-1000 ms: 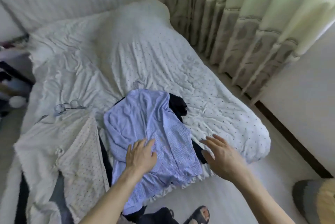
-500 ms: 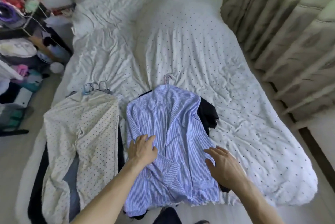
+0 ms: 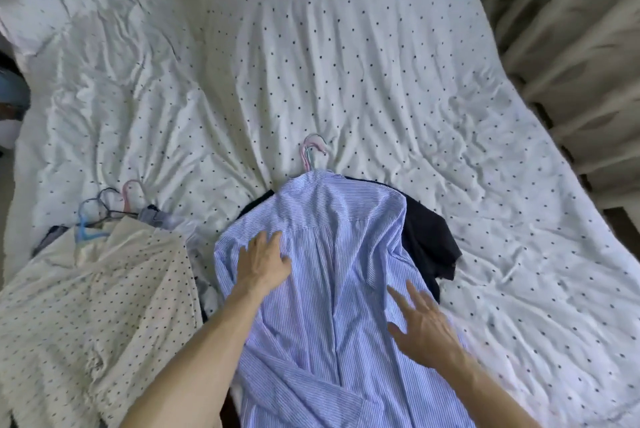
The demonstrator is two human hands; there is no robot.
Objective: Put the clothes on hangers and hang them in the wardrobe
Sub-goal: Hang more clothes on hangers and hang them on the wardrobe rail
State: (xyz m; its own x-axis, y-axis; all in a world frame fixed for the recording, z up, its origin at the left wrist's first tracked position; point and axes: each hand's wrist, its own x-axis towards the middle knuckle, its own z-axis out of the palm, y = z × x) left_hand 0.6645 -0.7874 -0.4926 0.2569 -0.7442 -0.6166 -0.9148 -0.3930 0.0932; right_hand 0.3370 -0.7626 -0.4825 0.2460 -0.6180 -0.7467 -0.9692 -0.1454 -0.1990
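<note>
Left hand [image 3: 265,263] flat on blue striped shirt [image 3: 332,289], fingers released; right hand [image 3: 424,327] spread over its right edge, fingers released too. Pink hanger hook [image 3: 313,150] past collar, on bed [image 3: 346,64].

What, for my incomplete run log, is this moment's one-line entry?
left hand: flat on blue striped shirt | right hand: open at its right side | pink hanger: hook protrudes at collar

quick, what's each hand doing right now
Left hand: open, flat on the blue striped shirt, holding nothing.
Right hand: open, spread at the shirt's right side, holding nothing.
</note>
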